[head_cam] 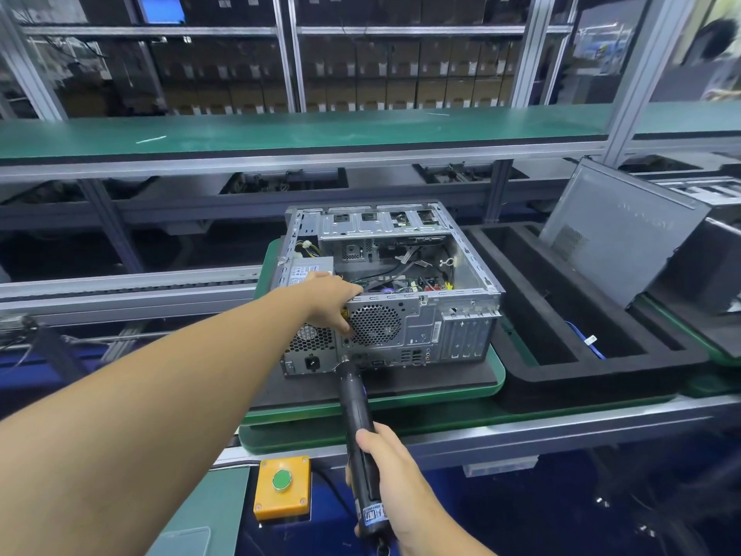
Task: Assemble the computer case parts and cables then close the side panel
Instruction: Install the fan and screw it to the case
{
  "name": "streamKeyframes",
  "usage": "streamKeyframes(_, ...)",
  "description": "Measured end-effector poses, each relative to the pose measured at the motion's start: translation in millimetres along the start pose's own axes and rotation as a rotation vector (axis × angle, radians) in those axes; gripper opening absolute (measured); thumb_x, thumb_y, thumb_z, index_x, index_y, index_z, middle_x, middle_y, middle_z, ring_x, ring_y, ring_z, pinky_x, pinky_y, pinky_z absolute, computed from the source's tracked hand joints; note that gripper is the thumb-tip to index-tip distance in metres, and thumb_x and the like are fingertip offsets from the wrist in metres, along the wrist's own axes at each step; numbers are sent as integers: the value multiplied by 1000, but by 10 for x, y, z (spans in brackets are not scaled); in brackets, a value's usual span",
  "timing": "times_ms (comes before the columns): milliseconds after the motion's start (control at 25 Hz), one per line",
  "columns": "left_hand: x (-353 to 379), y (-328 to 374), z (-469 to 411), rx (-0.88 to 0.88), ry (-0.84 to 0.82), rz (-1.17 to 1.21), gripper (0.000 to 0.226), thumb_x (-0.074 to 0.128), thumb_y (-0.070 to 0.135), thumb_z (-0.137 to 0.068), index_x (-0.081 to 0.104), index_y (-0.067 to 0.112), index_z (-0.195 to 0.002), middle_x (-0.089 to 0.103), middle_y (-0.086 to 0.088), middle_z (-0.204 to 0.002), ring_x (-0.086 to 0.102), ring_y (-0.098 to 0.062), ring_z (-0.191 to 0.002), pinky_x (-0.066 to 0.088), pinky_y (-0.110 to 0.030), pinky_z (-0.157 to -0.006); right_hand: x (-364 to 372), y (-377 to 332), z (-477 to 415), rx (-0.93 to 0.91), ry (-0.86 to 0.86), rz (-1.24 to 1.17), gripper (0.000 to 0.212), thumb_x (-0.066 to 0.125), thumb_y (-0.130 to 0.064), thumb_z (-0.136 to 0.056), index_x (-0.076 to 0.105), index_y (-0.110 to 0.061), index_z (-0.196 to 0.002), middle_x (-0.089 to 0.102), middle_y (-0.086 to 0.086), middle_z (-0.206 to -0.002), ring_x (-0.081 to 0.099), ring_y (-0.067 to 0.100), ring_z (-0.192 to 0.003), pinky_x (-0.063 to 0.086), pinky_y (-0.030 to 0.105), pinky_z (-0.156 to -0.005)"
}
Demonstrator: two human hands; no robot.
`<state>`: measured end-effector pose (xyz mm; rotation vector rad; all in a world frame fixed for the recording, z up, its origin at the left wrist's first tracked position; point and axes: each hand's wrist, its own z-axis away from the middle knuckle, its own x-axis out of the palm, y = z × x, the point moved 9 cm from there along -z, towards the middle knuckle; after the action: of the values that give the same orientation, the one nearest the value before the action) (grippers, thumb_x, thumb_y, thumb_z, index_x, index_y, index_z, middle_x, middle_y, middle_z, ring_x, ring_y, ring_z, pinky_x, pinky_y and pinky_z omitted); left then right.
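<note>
While clenched in right fingers (363,436), black cylindrical screwdriver (357,403); left fingers (341,323) clasping perforated steel rear of case (425,327).

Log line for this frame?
left hand: holds computer case rear edge | right hand: grips screwdriver, tip at case rear | case side: open
</note>
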<state>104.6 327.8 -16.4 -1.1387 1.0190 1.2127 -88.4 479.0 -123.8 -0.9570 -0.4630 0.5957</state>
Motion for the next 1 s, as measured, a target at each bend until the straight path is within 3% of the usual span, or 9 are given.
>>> streamKeyframes(80, -4, -4, -1, -5, 3, -2, 53, 73, 49, -79, 54, 17, -116, 64, 2, -102, 57, -23, -103, 33, -39, -96, -36, -23, -7, -38, 28, 38, 26, 45, -43, -102, 59, -32, -121, 66, 5, -99, 60, 20, -91, 49, 39, -86)
streamKeyframes(160, -10, -5, 0, -18, -9, -16, 58, 72, 50, -80, 53, 15, -122, 65, -1, -110, 57, -24, -106, 33, -40, -99, -33, -40, 8, -44, 23, -5, 25, 45, -37, -103, 59, -24, -118, 64, 7, -91, 61, 18, -81, 49, 32, -75)
streamKeyframes(280, -15, 11, 47, -23, 43, -21, 54, 71, 50, -80, 51, 16, -116, 62, 0, -100, 54, -22, -100, 33, -41, -103, -59, -56, 53, -41, 17, -84, 22, 46, -32, -104, 60, -17, -111, 60, 8, -80, 58, 14, -64, 48, 23, -58)
streamKeyframes(400, -75, 28, 129, -14, 205, 71, 48, 68, 46, -77, 49, 21, -113, 59, 4, -87, 52, -20, -92, 32, -39, -106, -88, -86, 84, -54, 18, -75, 21, 47, -32, -103, 61, -18, -108, 61, 6, -76, 58, 15, -65, 47, 27, -63)
streamKeyframes(600, -38, 31, 109, -12, 112, -10, 47, 65, 53, -84, 49, 17, -111, 53, 7, -75, 50, -21, -86, 30, -41, -109, -60, -111, 122, -58, 2, -9, 10, 53, -32, -101, 59, -23, -101, 64, 3, -77, 60, 9, -63, 48, 19, -56)
streamKeyframes(720, -12, 11, 78, -5, 64, 5, 52, 68, 53, -83, 48, 17, -116, 53, 7, -82, 48, -19, -89, 24, -43, -112, -38, -130, 99, -61, 9, 25, 15, 51, -37, -101, 60, -30, -110, 66, 2, -83, 63, 11, -72, 49, 24, -66)
streamKeyframes(840, 1, 10, 67, 4, 42, 16, 49, 69, 52, -83, 43, 20, -109, 48, 10, -77, 46, -19, -89, 22, -45, -112, -43, -106, 41, -56, 16, 46, 24, 44, -39, -102, 56, -31, -121, 67, 6, -90, 63, 18, -80, 49, 32, -74)
streamKeyframes(1000, -3, 15, 69, 12, 42, 30, 47, 68, 51, -84, 44, 19, -109, 49, 11, -77, 48, -20, -90, 21, -46, -113, -44, -69, 2, -43, 22, 44, 25, 42, -37, -103, 55, -30, -123, 65, 10, -95, 62, 24, -87, 49, 37, -81)
